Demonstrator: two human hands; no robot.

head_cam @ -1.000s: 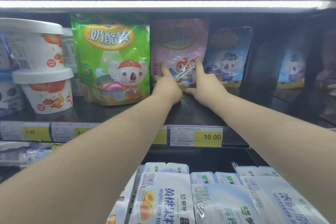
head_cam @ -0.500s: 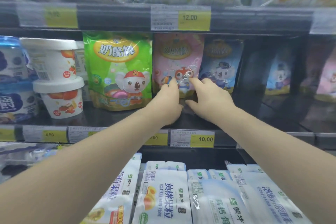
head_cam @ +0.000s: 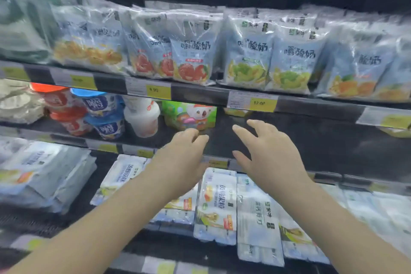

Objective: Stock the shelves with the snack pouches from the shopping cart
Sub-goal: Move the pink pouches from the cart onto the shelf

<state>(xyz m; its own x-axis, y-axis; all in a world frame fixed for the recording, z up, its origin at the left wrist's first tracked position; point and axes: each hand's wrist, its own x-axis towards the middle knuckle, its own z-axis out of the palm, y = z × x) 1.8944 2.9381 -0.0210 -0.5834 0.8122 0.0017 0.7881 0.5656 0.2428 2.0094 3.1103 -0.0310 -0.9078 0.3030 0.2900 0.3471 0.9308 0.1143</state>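
Observation:
A green snack pouch with a koala [head_cam: 190, 115] stands on the middle shelf [head_cam: 289, 138], its top hidden behind the price rail. Of the pink pouch to its right only a thin bottom edge [head_cam: 236, 112] shows under that rail. My left hand [head_cam: 180, 158] hovers in front of the shelf edge, below the green pouch, fingers loosely curled and holding nothing. To its right my right hand [head_cam: 266, 153] is spread wide and empty, in front of the dark shelf. The shopping cart is out of view.
Yogurt tubs [head_cam: 102, 113] and a white cup [head_cam: 142, 115] stand left of the green pouch. Wrapped yogurt bags [head_cam: 249, 55] line the upper shelf above yellow price tags [head_cam: 259, 103]. Flat white packs [head_cam: 219, 202] lie on the lower shelf under my forearms.
Both hands have let go of the pink pouch and drawn back from the shelf. The view has swung up, so the upper shelf shows and the pouches sit mostly behind the rail.

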